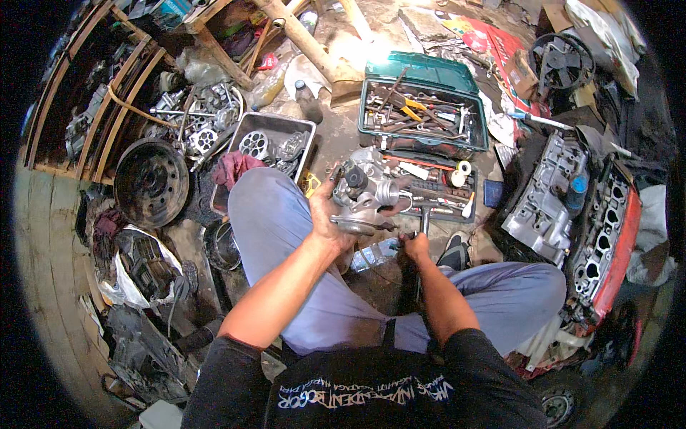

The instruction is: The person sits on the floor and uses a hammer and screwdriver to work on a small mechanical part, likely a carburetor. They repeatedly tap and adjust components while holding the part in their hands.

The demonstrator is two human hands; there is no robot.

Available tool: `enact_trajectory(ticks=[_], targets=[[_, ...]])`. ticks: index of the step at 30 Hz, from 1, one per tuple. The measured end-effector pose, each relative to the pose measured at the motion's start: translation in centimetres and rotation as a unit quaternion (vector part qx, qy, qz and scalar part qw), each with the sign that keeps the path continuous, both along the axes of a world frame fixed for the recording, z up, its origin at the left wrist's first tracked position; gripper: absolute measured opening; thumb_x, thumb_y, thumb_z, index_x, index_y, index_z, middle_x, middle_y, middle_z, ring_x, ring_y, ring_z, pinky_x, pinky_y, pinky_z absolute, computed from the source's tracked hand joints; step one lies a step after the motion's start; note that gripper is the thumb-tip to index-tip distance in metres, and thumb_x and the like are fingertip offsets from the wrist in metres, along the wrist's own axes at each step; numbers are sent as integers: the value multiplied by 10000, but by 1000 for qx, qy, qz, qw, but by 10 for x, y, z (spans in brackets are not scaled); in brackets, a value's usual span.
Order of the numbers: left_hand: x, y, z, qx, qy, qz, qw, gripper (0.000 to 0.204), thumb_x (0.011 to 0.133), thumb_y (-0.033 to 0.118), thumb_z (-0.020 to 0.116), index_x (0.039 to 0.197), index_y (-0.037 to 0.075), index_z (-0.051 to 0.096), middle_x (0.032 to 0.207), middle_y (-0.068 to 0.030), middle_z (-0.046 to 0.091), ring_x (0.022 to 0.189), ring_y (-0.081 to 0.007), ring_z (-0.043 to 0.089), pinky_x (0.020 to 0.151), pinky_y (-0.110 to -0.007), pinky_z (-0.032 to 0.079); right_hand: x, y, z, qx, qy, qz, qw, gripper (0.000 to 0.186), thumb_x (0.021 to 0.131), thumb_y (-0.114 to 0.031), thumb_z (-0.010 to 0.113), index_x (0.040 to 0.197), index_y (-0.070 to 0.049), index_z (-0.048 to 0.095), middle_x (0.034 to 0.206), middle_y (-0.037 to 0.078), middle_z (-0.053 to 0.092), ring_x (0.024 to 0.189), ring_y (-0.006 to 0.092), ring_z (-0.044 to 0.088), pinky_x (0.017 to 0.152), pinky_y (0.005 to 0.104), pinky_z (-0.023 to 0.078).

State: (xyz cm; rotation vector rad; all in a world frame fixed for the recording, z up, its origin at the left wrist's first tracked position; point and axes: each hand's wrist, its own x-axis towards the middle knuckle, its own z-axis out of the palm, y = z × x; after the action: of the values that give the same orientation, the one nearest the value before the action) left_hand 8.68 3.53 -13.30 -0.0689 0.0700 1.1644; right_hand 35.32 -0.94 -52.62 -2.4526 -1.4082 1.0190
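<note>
My left hand (326, 214) grips a grey cast-metal engine part (366, 187) from its left side, above my lap. The part has a dark round cap on top, a ribbed round stub on its right and a wide disc at its near end. My right hand (414, 247) is closed around the handle of a T-shaped tool that looks like a hammer (425, 218). Its head points away from me, just right of the engine part and apart from it. Below and between my hands, a clear plastic bottle (374, 256) lies on the floor.
Ahead stands an open green toolbox (421, 143) full of hand tools. A metal tray (309, 136) of parts sits left of it, near a steel wheel rim (152, 184). An engine cover (544, 200) and a cylinder head (607, 222) lie at right.
</note>
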Motion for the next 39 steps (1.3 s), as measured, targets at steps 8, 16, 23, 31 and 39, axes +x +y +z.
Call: enact_trajectory(ticks=[8,16,23,31,39], targets=[[-5,-4,-16,9,-78,-7,997,617,980,453,467,1394,-3,505,1371,-238,577,1208,-433,591,1047,-591,464,-29,18,54,-5,10,42,999,423,791,-349,831,928,36,718,939,265,724,980,422,701,809,479,559],[-12,1,-22,-69,88,-18,994,642,965,518,537,1332,-7,572,1273,-220,655,1137,-391,644,1029,-554,489,-35,23,70,-86,6,5,996,484,804,-352,810,1088,21,691,1147,278,693,1089,429,673,917,491,544],[-7,1,-14,-71,99,-58,991,657,948,537,546,1322,-2,580,1269,-221,656,1123,-403,648,1006,-578,500,-32,21,83,-75,27,42,996,372,849,-225,720,1110,35,673,1140,294,685,1101,442,655,930,498,530],[6,-2,-6,-57,115,-77,989,687,951,533,523,1383,-2,537,1305,-246,632,1125,-421,647,993,-587,508,-29,-13,90,66,49,116,990,507,823,-14,576,1327,-2,522,1252,300,539,1175,512,556,979,521,486],[14,-7,-28,-38,82,-73,993,651,951,493,515,1395,18,537,1301,-244,635,1119,-404,655,978,-576,521,-16,-25,67,105,141,125,976,245,838,-63,542,1038,-9,674,999,256,701,1012,462,659,901,499,518]])
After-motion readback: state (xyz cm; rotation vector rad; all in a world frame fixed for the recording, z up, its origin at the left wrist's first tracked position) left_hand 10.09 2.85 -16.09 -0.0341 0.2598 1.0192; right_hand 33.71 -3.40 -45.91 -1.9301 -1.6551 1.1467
